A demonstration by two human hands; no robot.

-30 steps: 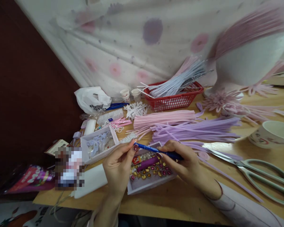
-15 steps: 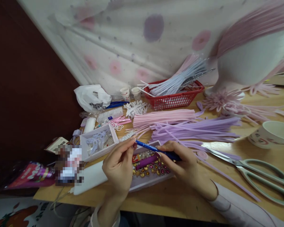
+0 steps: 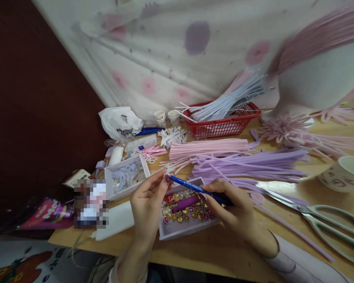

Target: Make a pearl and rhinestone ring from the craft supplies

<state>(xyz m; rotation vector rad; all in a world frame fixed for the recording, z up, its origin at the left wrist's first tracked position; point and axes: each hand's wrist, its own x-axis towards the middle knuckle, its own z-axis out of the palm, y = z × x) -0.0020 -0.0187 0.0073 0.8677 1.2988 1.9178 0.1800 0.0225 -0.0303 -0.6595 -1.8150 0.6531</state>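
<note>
Above a white box of gems, my right hand (image 3: 234,204) is closed around a slim blue pen (image 3: 185,183) with white print on its barrel. The pen points left, its tip touching or very close to my left fingertips. My left hand (image 3: 149,200) has thumb and index finger pressed together; whatever they pinch is too small to make out. Just behind those fingertips lie white pearl beads (image 3: 168,169). Below my hands, the open white box (image 3: 179,232) holds yellow and magenta gems (image 3: 191,212) and a purple tube (image 3: 185,202).
Purple pipe cleaners (image 3: 247,165) and pink ones (image 3: 209,148) lie behind my hands. A red basket (image 3: 221,127) holds pale blue ones. Large scissors (image 3: 303,210) lie open at right, near a paper cup (image 3: 342,175). At left are another white box (image 3: 129,192) and a plastic bag (image 3: 119,122).
The whole view has shifted slightly, so the table appears further right and a little lower. My left fingers have parted slightly from one another. The pen stays in my right hand.
</note>
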